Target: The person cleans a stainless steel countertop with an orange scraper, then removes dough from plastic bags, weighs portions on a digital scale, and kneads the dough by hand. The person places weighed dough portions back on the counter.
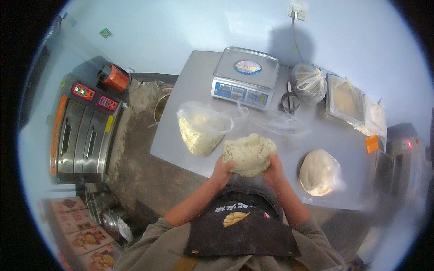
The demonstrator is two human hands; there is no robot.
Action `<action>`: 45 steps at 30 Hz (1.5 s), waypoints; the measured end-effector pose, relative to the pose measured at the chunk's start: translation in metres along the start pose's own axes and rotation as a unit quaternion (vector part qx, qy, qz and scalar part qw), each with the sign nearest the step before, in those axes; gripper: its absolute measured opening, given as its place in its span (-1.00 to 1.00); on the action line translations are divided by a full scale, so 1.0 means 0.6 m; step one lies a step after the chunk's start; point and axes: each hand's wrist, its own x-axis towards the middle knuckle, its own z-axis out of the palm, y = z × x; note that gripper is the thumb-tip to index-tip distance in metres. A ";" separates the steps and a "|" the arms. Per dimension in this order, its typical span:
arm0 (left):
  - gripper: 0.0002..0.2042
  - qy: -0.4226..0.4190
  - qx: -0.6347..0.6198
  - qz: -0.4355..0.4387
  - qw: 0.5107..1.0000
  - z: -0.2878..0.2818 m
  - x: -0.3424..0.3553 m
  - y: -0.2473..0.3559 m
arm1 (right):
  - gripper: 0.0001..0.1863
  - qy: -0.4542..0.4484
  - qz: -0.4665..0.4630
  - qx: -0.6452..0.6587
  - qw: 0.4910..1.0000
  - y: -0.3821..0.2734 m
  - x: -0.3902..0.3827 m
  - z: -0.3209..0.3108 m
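Between my two hands is a large lump of pale dough (249,156) flecked with green, at the table's near edge. My left hand (222,172) grips its left side, thumb on top, and my right hand (273,170) grips its right side. The fingers beneath the dough are hidden. Just left of it, a clear plastic bag holds yellowish dough (199,137), the bag's mouth lying loose toward the middle. A smooth round white dough ball (318,172), partly in clear plastic, rests on the table to the right of my right hand.
A digital scale (246,74) stands at the back of the metal table (174,122). Beside it are a metal ring tool (290,102), a tied plastic bag (309,84) and a plastic-covered tray (346,99). An oven (81,135) stands left, near cartons (83,226).
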 end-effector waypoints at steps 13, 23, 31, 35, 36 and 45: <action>-0.34 0.035 0.321 0.013 0.946 0.101 0.105 0.114 | -0.31 0.122 0.024 -0.031 0.992 -0.094 0.056 0.019; -0.42 0.054 0.339 0.220 0.913 0.141 0.248 0.326 | -0.35 0.097 -0.033 0.119 0.988 -0.232 0.394 0.179; -0.73 0.118 0.619 0.494 0.599 -0.034 0.098 0.381 | -0.40 0.163 -0.096 0.111 0.976 -0.185 0.699 0.188; -0.72 0.125 0.626 0.468 0.611 -0.074 0.055 0.408 | -0.41 0.200 -0.159 0.140 0.957 -0.125 0.772 0.197; -0.85 0.145 0.617 0.473 0.612 -0.079 0.060 0.408 | -0.41 0.192 -0.174 0.174 0.950 -0.113 0.783 0.202; -0.73 0.132 0.599 0.400 0.681 -0.126 0.110 0.406 | -0.30 0.244 -0.196 0.230 0.922 -0.011 0.805 0.268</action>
